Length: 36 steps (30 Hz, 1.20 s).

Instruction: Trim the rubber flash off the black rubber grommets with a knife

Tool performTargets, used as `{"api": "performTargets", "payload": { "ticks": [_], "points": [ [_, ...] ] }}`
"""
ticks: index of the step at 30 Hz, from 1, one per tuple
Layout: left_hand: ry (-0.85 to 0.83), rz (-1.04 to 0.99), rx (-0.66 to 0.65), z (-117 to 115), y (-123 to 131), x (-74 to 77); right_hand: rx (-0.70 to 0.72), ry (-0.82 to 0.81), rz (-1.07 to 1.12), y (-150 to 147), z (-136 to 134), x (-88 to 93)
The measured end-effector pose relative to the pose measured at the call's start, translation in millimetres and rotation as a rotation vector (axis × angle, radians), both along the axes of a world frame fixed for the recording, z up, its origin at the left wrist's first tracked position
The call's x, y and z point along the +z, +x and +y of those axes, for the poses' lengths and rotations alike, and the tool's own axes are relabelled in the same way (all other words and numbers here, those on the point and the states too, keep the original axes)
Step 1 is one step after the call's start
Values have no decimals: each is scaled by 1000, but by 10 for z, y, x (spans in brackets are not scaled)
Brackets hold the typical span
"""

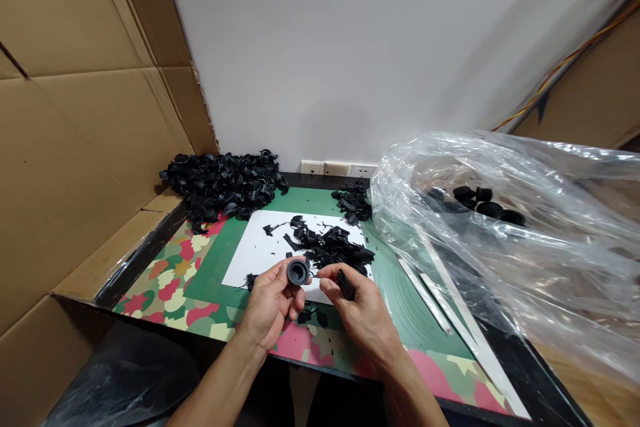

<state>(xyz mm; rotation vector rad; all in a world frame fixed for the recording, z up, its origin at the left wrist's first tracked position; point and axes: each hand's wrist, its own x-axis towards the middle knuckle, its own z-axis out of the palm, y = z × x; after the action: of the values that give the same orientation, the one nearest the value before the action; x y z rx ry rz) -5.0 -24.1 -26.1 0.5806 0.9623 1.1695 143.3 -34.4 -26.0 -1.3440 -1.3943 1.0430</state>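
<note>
My left hand (273, 300) is closed round a black round rubber part (299, 271), its hollow, ringed face turned up toward me. Just to its right, my right hand (355, 297) has thumb and forefinger brought together near the part's edge. A dark black piece (345, 285) shows in the curl of that hand; whether it is a tool handle or a rubber scrap I cannot tell. Behind both hands, torn black rubber scraps (335, 247) lie on a white sheet (245, 257).
A large heap of black rubber pieces (225, 183) sits at the back left, a smaller pile (354, 201) at the back. On the right, a clear plastic bag (550, 213) holds several black parts (490, 209). White strips (425, 293) lie beside the green mat (210, 280). Cardboard (100, 100) walls the left.
</note>
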Motion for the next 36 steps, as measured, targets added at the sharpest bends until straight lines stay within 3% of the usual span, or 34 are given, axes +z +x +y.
{"api": "performTargets", "payload": {
  "ticks": [12, 20, 27, 32, 36],
  "points": [
    [19, -19, -103, -33, 0, 10, -39, 48, -13, -185, 206, 55],
    [41, 84, 12, -5, -16, 36, -233, 80, -268, -53, 263, -42],
    [129, 297, -6, 30, -49, 34, -158, 130, -186, 109, 197, -42],
    [332, 518, 215, 25, -38, 33, -227, 229, -46, 125, 145, -62],
    [482, 745, 233, -33, -15, 59, -161, 112, 48, 154, 101, -69]
  ]
}}
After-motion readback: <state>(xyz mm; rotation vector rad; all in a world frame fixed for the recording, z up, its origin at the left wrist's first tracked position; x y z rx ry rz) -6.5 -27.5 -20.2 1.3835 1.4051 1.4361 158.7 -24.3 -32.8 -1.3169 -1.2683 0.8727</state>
